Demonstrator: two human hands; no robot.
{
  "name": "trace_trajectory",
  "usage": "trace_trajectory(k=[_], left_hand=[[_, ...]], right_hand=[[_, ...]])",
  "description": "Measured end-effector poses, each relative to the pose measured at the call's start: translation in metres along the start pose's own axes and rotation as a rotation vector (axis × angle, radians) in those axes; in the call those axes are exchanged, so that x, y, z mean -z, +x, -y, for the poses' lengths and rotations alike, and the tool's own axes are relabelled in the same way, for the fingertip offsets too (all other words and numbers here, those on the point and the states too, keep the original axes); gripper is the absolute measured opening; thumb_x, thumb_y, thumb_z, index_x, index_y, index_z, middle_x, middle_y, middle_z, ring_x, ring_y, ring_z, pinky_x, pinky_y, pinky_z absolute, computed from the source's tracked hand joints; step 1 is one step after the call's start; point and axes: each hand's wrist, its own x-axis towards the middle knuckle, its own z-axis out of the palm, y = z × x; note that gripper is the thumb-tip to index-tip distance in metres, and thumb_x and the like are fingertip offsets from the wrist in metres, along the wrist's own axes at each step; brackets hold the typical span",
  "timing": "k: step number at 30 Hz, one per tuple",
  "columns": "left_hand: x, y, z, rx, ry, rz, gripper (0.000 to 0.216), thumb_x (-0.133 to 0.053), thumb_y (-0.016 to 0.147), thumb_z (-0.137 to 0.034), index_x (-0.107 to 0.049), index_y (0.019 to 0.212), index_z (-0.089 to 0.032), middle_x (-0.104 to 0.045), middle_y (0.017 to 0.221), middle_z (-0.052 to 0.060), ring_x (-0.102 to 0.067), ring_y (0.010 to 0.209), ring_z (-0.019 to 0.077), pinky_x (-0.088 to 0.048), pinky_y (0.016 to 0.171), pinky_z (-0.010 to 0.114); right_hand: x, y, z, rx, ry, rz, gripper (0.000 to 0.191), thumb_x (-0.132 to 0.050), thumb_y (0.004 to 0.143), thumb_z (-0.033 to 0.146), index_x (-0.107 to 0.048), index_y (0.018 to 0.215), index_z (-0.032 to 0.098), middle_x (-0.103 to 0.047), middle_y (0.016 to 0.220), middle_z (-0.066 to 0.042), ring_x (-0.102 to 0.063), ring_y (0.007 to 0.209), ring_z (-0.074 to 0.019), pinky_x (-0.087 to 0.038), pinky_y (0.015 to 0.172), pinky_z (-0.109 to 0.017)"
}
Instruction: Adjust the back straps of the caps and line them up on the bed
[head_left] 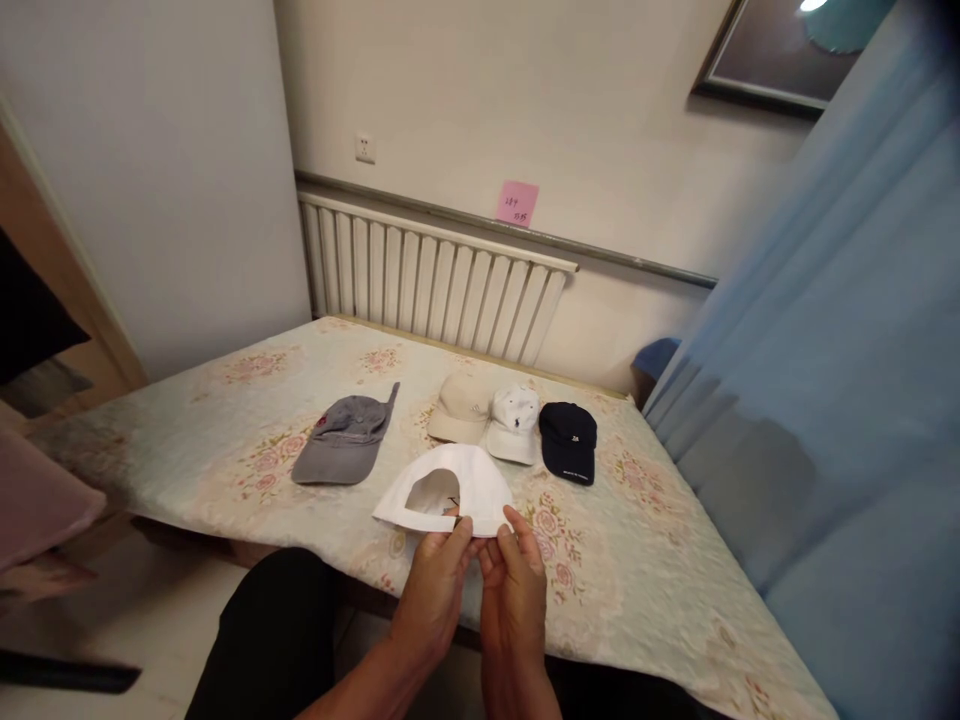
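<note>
A white baseball cap [484, 480] is held up over the bed's near edge, its back opening and strap turned towards me. My left hand [439, 565] pinches the strap near its buckle between thumb and fingers. Close beside it, my right hand [517, 570] grips the strap's right end at the cap's lower rim. Beyond the held cap lie a beige cap [459, 408], a white cap with a small dark logo [514, 425] and a navy cap [568, 442], side by side. A grey cap [343, 440] rests to the left, its strap end sticking up.
The caps lie on a bed with a floral cover [225, 420]. A white radiator [435, 280] and a pink note [517, 203] are along the wall. A blue curtain [825, 400] hangs on the right. My dark-clad knee [270, 630] is below the bed's edge.
</note>
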Motion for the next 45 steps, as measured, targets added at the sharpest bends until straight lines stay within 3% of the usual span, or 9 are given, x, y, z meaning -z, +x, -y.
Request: trace_trajectory(k=[15,23,31,36,45], left_hand=[[0.005,-0.011,0.001,-0.015,-0.008,-0.057,0.027,-0.07,0.076,-0.031,-0.067,0.098,-0.015,-0.07,0.102,0.008,-0.062,0.102,0.0218,-0.042,0.099,0.036],[0.001,-0.016,0.004,0.02,-0.097,-0.039,0.025,-0.072,0.074,-0.027,-0.065,0.096,-0.018,-0.07,0.098,0.005,-0.062,0.103,0.0197,-0.043,0.099,0.033],[0.003,-0.009,-0.002,-0.008,-0.128,0.0,0.039,-0.067,0.08,-0.029,-0.058,0.117,-0.02,-0.064,0.118,0.008,-0.058,0.112,0.0212,-0.045,0.096,0.032],[0.007,-0.005,-0.007,0.029,-0.092,-0.099,0.043,-0.068,0.079,-0.03,-0.055,0.12,-0.025,-0.061,0.124,0.006,-0.056,0.115,0.0207,-0.046,0.095,0.031],[0.013,0.004,-0.014,0.046,-0.138,-0.169,0.054,-0.071,0.077,-0.03,-0.049,0.126,-0.028,-0.063,0.12,0.006,-0.061,0.11,0.0213,-0.048,0.095,0.033]], right_hand=[[0.007,-0.012,-0.01,-0.02,-0.025,0.012,0.054,-0.072,0.067,0.03,-0.053,0.115,0.016,-0.071,0.099,-0.01,-0.068,0.089,-0.0209,-0.05,0.082,-0.034],[0.008,-0.021,-0.007,-0.026,-0.023,0.01,0.051,-0.071,0.07,0.032,-0.054,0.115,0.017,-0.07,0.104,-0.009,-0.067,0.096,-0.0227,-0.051,0.089,-0.038],[0.006,-0.024,-0.011,-0.003,-0.022,0.022,0.053,-0.072,0.071,0.033,-0.051,0.117,0.019,-0.07,0.103,-0.009,-0.067,0.094,-0.0212,-0.052,0.086,-0.034],[0.01,-0.024,-0.016,0.103,-0.011,-0.034,0.045,-0.073,0.071,0.036,-0.053,0.107,0.019,-0.07,0.097,-0.006,-0.067,0.09,-0.0181,-0.051,0.086,-0.033],[0.014,-0.014,-0.032,0.071,-0.084,0.035,0.033,-0.072,0.072,0.042,-0.06,0.092,0.019,-0.07,0.096,-0.008,-0.067,0.092,-0.0216,-0.051,0.088,-0.039]])
